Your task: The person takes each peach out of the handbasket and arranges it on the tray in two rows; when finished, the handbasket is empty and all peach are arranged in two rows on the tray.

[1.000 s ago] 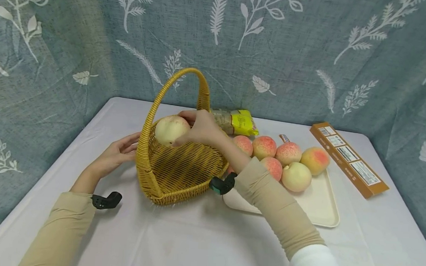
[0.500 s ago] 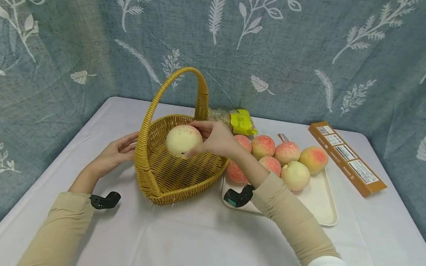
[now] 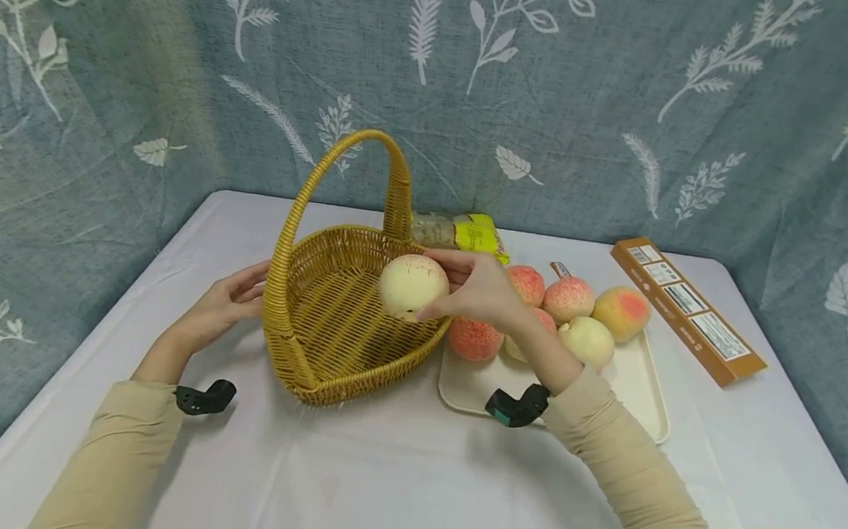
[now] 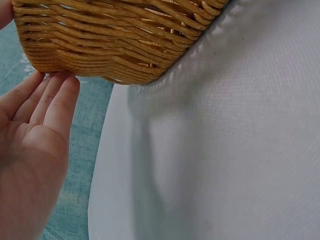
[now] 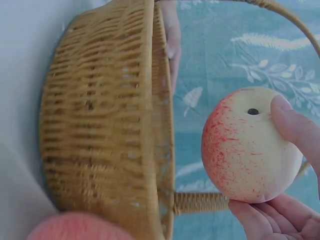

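My right hand (image 3: 478, 289) pinches a pale peach (image 3: 413, 287) between thumb and fingers, above the right rim of the wicker basket (image 3: 281, 311). In the right wrist view the peach (image 5: 250, 150) shows red speckles and a dark spot near the thumb; it is apart from the weave. My left hand (image 3: 222, 307) lies against the basket's left side. Seen from the left wrist, that hand's fingers (image 4: 57, 102) are fairly straight, their tips touching the basket wall (image 4: 115, 45). The part of the basket floor (image 3: 344, 325) that shows holds no fruit.
Several peaches (image 3: 474, 339) lie on a cream tray (image 3: 638, 398) right of the basket. Behind stand a yellow-ended bag (image 3: 479, 234) and a small wrapped snack (image 3: 561, 269). A long brown box (image 3: 689, 310) lies at the far right. A tall handle (image 3: 374, 138) arches over the basket.
My right hand has carried the pale peach rightward, from beside the handle at the basket's left across to its right rim. The left hand stays against the basket.
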The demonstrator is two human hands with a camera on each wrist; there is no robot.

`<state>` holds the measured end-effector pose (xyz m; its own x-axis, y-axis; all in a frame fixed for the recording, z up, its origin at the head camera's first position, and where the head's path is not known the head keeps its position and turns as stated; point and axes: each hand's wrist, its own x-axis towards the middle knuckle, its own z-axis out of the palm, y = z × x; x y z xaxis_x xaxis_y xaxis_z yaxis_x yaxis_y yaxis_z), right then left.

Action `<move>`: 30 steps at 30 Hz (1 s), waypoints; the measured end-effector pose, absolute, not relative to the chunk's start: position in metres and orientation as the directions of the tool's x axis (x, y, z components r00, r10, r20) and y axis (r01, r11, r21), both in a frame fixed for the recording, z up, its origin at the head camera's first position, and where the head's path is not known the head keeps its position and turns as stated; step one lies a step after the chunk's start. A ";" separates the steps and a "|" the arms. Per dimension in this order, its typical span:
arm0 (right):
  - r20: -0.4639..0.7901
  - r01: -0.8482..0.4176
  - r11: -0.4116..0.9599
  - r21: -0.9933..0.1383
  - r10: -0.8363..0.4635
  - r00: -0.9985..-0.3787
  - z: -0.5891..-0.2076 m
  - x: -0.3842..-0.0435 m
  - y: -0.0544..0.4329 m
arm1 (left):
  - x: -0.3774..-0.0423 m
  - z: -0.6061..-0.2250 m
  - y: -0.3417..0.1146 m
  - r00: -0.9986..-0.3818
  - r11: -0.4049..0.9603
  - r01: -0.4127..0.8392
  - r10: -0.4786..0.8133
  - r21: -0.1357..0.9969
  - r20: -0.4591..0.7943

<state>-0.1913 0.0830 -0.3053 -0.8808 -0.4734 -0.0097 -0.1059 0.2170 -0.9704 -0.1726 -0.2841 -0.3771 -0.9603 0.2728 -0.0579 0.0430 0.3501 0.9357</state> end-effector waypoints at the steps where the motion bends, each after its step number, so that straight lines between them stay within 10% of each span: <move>1: -0.014 -0.099 0.218 -0.971 -0.466 -0.885 -0.305 -0.191 0.087 | -0.172 -0.377 -0.284 -0.960 0.353 0.043 0.272 0.935 -0.059; 30: -0.029 -0.037 0.282 -0.959 -0.226 -0.974 -0.315 -0.158 0.218 | -0.176 -0.382 -0.287 -0.957 0.335 0.055 0.287 0.940 -0.046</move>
